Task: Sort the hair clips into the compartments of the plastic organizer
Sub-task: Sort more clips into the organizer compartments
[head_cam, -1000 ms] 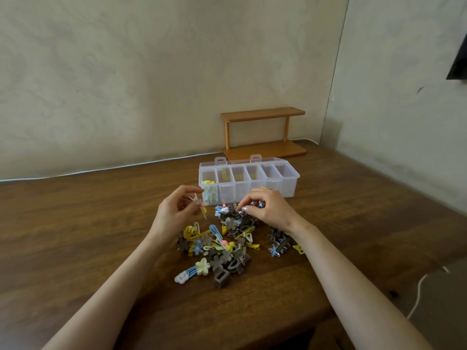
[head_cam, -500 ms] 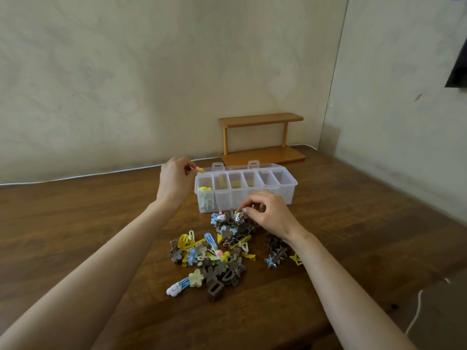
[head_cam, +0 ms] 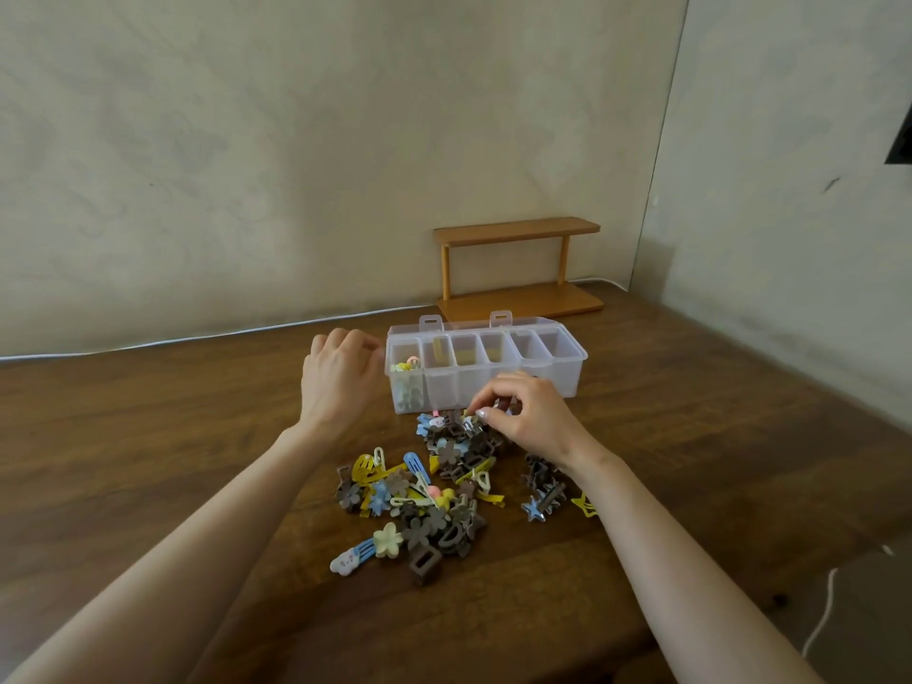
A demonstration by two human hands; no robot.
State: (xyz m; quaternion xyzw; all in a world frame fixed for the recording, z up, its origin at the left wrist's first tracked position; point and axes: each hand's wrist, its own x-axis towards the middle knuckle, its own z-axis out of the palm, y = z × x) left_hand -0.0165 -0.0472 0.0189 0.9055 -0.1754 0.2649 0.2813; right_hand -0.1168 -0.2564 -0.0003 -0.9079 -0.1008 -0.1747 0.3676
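Head view, centre frame: left hand [head_cam: 340, 382] hovers loosely curled and empty beside the plastic organizer [head_cam: 567, 375]'s leftmost compartment, where pale clips [head_cam: 408, 387] lie; right hand [head_cam: 535, 419] pinches a dark clip [head_cam: 504, 403] from the hair clips [head_cam: 424, 496] piled on the tabletop [head_cam: 148, 461], likely to sort next.

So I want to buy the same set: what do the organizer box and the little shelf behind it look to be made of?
The organizer looks like translucent, frosted plastic: clips in its leftmost compartment show dimly through the wall. The shelf looks like wood with a smooth orange-brown finish; grain is too faint to rule out laminate.
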